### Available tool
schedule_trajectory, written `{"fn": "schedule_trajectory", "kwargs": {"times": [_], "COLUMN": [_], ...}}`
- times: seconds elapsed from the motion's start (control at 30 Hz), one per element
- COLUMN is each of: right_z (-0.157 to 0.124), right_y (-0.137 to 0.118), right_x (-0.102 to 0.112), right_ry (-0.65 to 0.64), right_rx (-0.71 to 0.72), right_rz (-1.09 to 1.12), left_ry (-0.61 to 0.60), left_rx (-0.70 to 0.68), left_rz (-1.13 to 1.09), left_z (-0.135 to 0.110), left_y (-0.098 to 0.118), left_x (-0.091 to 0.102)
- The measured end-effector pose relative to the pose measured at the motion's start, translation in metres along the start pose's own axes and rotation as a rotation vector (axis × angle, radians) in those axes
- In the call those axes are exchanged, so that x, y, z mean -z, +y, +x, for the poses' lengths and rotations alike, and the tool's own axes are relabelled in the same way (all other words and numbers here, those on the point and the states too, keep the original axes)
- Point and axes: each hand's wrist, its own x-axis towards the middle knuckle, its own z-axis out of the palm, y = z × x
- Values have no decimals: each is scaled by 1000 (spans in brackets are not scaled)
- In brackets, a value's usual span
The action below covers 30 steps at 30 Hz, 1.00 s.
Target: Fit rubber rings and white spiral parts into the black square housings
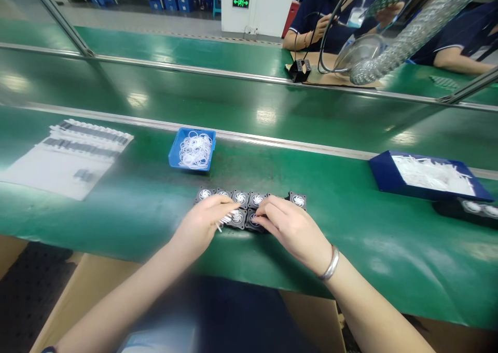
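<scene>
Two rows of small black square fans with white spiral faces [241, 199] lie side by side on the green bench. My left hand [206, 218] is closed around several thin white strips [224, 220] at the left end of the front row, partly covering the fans there. Over the right part of the rows, my right hand [286, 226] has its thumb and fingertips pinched at a front-row fan [253, 218]. Whatever lies between those fingertips is too small to make out. One fan [298, 200] shows just beyond the right hand.
A blue tray of white rings [194, 150] stands behind the fans. At right are a dark blue bin of white strips [431, 175] and a black holder with white round parts [472, 207]. White sheets [70, 155] lie left. Across the bench, people work near a flexible duct [412, 36].
</scene>
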Motion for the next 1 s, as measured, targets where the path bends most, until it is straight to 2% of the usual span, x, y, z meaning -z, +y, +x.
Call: {"fn": "schedule_trajectory", "kwargs": {"times": [0.1, 0.17, 0.23, 0.33, 0.43, 0.53, 0.63, 0.73, 0.87, 1.0], "right_z": [0, 2, 5, 13, 19, 23, 27, 33, 41, 48], "right_y": [1, 0, -5, -12, -16, -14, -11, -14, -25, -29], "right_x": [9, 14, 12, -2, -17, -19, -6, 4, -5, -14], "right_ry": [98, 141, 112, 51, 28, -18, 63, 144, 116, 149], "right_rx": [-53, -96, -69, 24, 43, 36, -30, -108, -124, -147], "right_rz": [68, 103, 143, 172, 127, 60, 57, 213, 465, 499], "left_ry": [54, 49, 15, -10, 19, 50, 18, -67, -157, -119], "left_rx": [225, 305, 304, 336, 431, 487, 485, 411, 323, 263], "left_rz": [-195, -309, -363, -437, -563, -644, -614, -525, -472, -446], "left_z": [2, 3, 4, 3, 2, 1, 0, 2, 6, 7], "left_y": [6, 9, 11, 11, 12, 11, 10, 9, 11, 9], "left_x": [13, 16, 15, 10, 10, 15, 19, 18, 13, 16]}}
